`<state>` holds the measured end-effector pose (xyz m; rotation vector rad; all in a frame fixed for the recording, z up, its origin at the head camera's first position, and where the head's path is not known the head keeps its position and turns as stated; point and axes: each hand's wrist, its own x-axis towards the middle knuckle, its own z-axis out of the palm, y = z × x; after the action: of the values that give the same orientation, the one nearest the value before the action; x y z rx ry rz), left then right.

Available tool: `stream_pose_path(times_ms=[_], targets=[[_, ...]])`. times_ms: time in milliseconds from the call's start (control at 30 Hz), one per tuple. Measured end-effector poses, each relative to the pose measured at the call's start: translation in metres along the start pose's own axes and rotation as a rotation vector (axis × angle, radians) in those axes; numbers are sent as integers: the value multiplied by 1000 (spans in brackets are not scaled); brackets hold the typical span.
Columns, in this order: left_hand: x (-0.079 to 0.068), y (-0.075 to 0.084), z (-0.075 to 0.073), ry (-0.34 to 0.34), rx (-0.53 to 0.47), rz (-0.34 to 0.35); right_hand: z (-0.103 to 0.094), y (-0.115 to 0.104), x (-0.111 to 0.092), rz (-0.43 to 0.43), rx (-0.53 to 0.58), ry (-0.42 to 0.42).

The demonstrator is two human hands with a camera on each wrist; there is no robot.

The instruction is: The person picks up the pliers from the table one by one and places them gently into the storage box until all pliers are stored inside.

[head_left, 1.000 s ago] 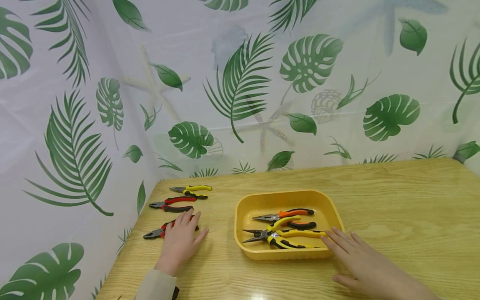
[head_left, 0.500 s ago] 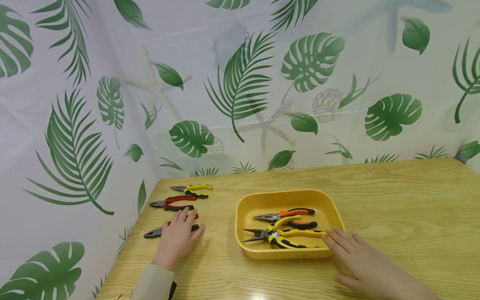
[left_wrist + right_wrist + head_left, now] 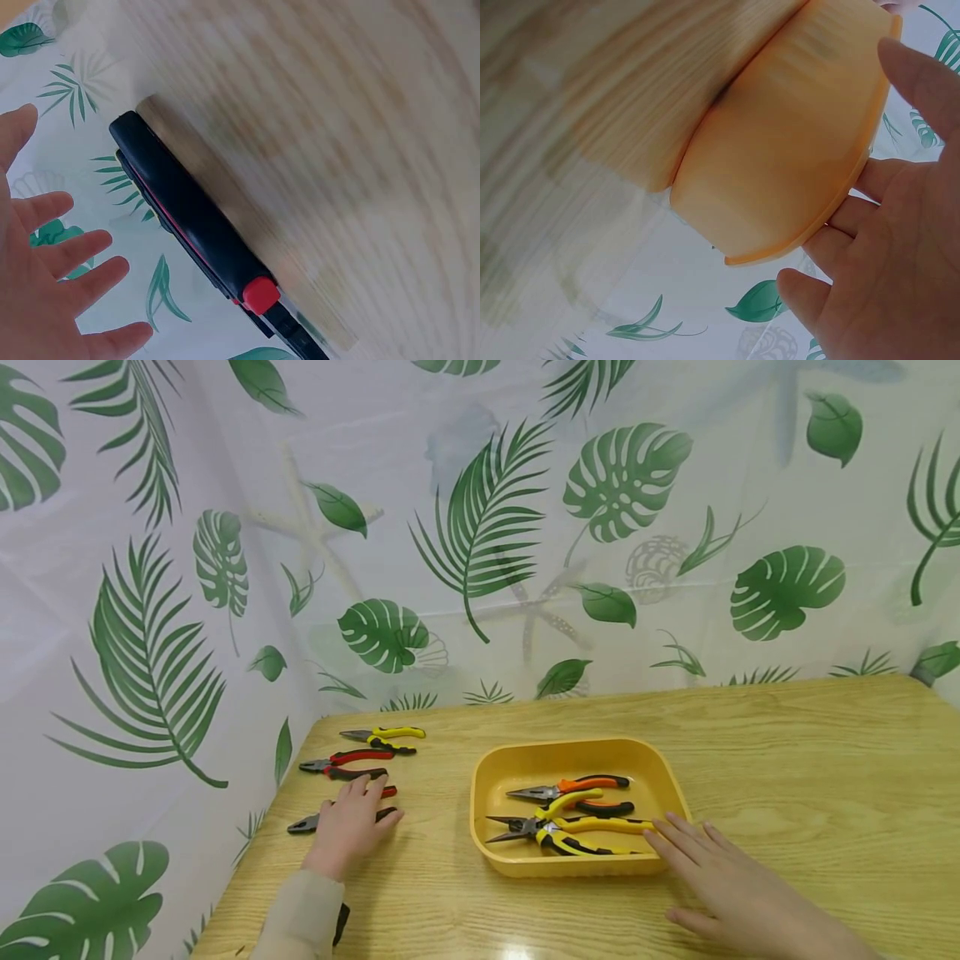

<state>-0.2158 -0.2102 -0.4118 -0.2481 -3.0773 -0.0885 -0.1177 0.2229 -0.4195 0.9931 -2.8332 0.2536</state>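
While the near pliers (image 3: 303,825) lie on the wooden surface (image 3: 787,760) to the left of the yellow tray (image 3: 570,867), the left hand (image 3: 347,827) is above them, its fingers spread apart; the left wrist view shows a gap between the fingers and the handles. Compared with one second earlier, this hand has shifted slightly away from the tray, and more of the black and red handles now shows beside it. The pliers themselves appear to lie as they did.

Their long axis runs roughly crosswise, toward the tray, tilted a little: the nose points away from the tray, and the handles reach toward it, their ends slightly farther from the person.

At the right end of the tray, the right hand (image 3: 723,877) rests its extended fingers against the rim, the thumb held apart; it is placed much as before.

Beyond the near pliers, also left of the tray, lie red-handled pliers (image 3: 330,766) and yellow-handled pliers (image 3: 372,737), noses likewise pointing away from it. Inside the tray are orange-handled pliers (image 3: 558,788) and overlapping yellow-and-black pliers (image 3: 551,831), noses toward its left wall.
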Motion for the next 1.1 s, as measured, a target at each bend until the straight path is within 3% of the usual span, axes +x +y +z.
stream_pose_path(times_ms=[267, 600, 900, 1100], targets=[[4, -1, -3, -67, -12, -10, 2, 1, 1, -59, -64, 89], [11, -5, 3, -129, 7, 11, 0, 0, 0, -14, -14, 14], [19, -12, 9, -211, -58, 51, 4, 3, 0, -96, -106, 142], [23, -17, 13, -239, -69, 60, 2, 1, 0, -47, -53, 68]])
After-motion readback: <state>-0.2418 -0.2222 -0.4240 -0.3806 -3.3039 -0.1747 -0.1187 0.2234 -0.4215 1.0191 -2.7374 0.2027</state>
